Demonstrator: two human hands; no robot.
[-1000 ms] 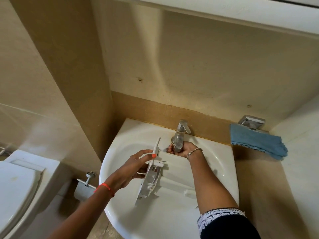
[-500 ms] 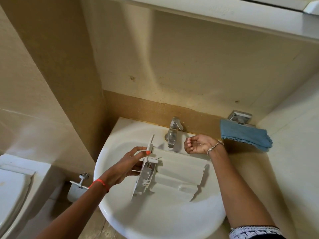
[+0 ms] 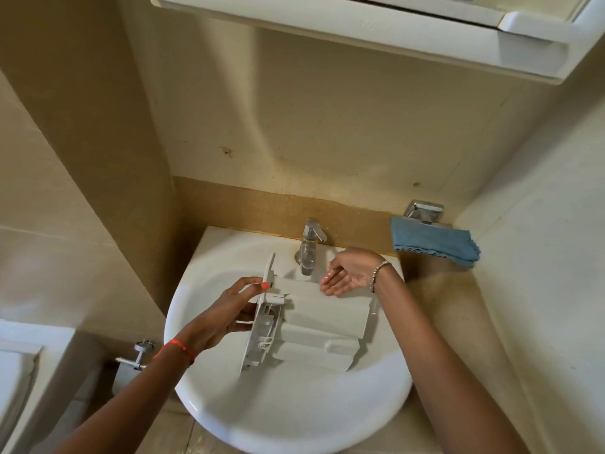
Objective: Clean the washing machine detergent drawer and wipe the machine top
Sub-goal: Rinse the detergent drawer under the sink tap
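Right hand (image 3: 348, 276) now palm-up by drawer (image 3: 324, 322)

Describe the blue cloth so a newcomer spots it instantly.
Start at the round white ceramic washbasin against the back wall. Right of its chrome tap, in the corner, sits a square chrome wall bracket. The folded blue fabric cloth lies just below it: the only blue, soft item here.

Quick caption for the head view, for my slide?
Left hand grips the detergent drawer over the sink while the open right hand hovers beside the tap.
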